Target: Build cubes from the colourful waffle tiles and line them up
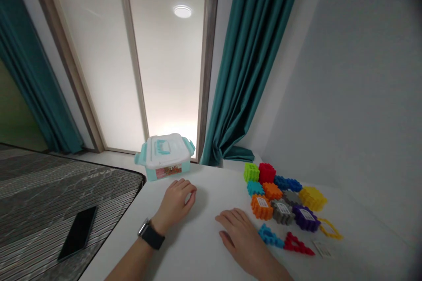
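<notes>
My left hand [178, 201], with a dark watch on its wrist, is over the white table in front of the lidded box [169, 156]. Its fingers curl towards the thumb, and whether anything is between them is hidden. My right hand [238, 237] rests on the table with its fingers apart and nothing in it. Beside it lie a blue piece [271, 236] and a red triangular piece [297, 245]. Behind these are stacks of coloured foam-like pieces, among them orange [262, 207], grey [282, 213], purple [306, 218] and yellow [312, 198].
A yellow ring-like piece [330, 229] and a small white label [323, 249] lie at the right. To the left, a black phone [78, 232] is on a dark striped surface [112, 193]. Green curtains [250, 61] hang behind the white table [184, 246].
</notes>
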Tool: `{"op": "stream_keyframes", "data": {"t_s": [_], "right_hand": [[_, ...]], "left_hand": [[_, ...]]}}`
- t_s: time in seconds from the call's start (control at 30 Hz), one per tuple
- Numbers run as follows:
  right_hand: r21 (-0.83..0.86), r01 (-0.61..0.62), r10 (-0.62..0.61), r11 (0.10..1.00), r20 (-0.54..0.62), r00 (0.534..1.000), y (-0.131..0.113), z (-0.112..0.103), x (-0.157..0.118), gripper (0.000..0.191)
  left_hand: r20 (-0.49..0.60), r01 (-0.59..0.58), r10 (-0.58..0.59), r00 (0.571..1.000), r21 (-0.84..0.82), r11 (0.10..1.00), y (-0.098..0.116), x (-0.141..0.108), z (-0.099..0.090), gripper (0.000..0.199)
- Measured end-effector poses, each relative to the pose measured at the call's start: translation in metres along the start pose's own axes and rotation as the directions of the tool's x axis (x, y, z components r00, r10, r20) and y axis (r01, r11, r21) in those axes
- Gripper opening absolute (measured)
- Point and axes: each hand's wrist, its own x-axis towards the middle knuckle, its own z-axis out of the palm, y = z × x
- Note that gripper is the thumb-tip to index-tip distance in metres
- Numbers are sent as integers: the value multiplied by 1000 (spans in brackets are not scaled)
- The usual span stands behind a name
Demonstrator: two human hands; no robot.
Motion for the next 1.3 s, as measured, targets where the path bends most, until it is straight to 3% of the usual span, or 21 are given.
{"op": "stream_keyframes", "data": {"t_s": [0.07,0.13,0.2,0.27,0.37,0.43,0.5,0.63,0.77,0.87,0.93,1.13,1.2,1.3], "right_hand": [[21,27,-27,999,3,1000,-7,-3,12,30],[67,47,-46,997,-28,999,-11,-5,32,27],[114,70,-57,991,-108,992,-14,-7,58,26],[112,107,-79,988,-229,970,-17,-8,91,28],[18,191,-171,981,-369,914,-27,-6,144,31],[-101,216,-238,971,-388,890,-36,-3,176,35],[-183,232,-286,955,-371,884,-43,1,201,38],[-237,266,-337,934,-341,878,-48,9,231,26],[-273,275,-362,922,-357,861,-42,10,242,20],[-273,237,-337,932,-420,843,-31,3,240,25],[-259,192,-298,947,-480,825,-22,-5,234,29],[-215,63,-184,975,-610,771,10,-32,180,36],[-217,33,-164,976,-618,769,17,-35,149,39],[-231,-6,-139,973,-605,784,23,-28,102,40]], "left_hand": [[-138,66,-63,988,19,998,-11,2,-9,18],[-332,175,-161,929,14,984,-24,3,-16,16],[-521,297,-268,811,-28,954,-37,3,-22,14],[-638,395,-362,680,-98,914,-51,1,-25,16],[-690,479,-482,540,-219,850,-70,-2,-24,22],[-685,506,-556,470,-307,806,-79,-5,-20,23],[-663,512,-614,428,-383,769,-85,-7,-15,21],[-602,493,-695,393,-501,712,-90,-8,-7,16],[-552,471,-738,389,-569,674,-90,-7,-5,13],[-517,457,-749,415,-593,663,-86,-6,-4,13],[-481,443,-743,465,-600,665,-79,-5,-3,13],[-289,390,-654,699,-612,688,-51,-1,5,13],[-230,379,-628,743,-629,679,-43,-1,8,17],[-150,377,-612,777,-667,642,-34,-1,12,26]]}}
